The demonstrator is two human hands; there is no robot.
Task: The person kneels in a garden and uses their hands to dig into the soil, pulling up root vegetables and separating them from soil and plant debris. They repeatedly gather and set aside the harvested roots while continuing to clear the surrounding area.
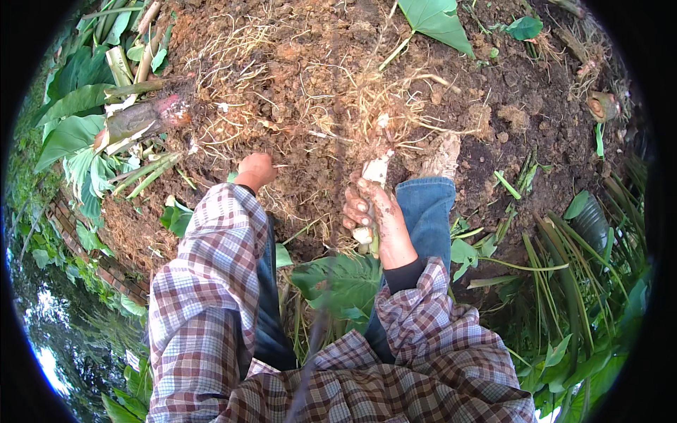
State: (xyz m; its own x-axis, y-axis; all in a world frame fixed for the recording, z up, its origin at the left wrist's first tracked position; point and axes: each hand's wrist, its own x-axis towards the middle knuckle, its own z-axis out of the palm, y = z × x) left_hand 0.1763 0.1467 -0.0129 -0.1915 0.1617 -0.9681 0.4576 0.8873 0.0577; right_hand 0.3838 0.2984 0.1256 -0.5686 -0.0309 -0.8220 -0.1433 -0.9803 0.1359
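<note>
My right hand [378,214] is soil-stained and closed around a thick, pale plant stem [375,170]. The stem's cut lower end pokes out under my fingers. Above the hand, a tangle of pale fibrous roots [381,98] and soil clumps spreads at the stem's far end. My left hand [257,170] is low over the loose brown soil [312,195], its fingers curled and mostly hidden. A thin pale sliver shows beside it; whether the hand grips it is unclear. Loose roots [225,124] lie just beyond the left hand.
A thick cut stalk [135,122] lies at the left among large green leaves [79,100]. At the far right is another cut stem [603,107]. A broad leaf [338,283] lies between my jeans-clad legs. Long green stalks [574,264] crowd the lower right. Brick edging [100,254] runs along the left.
</note>
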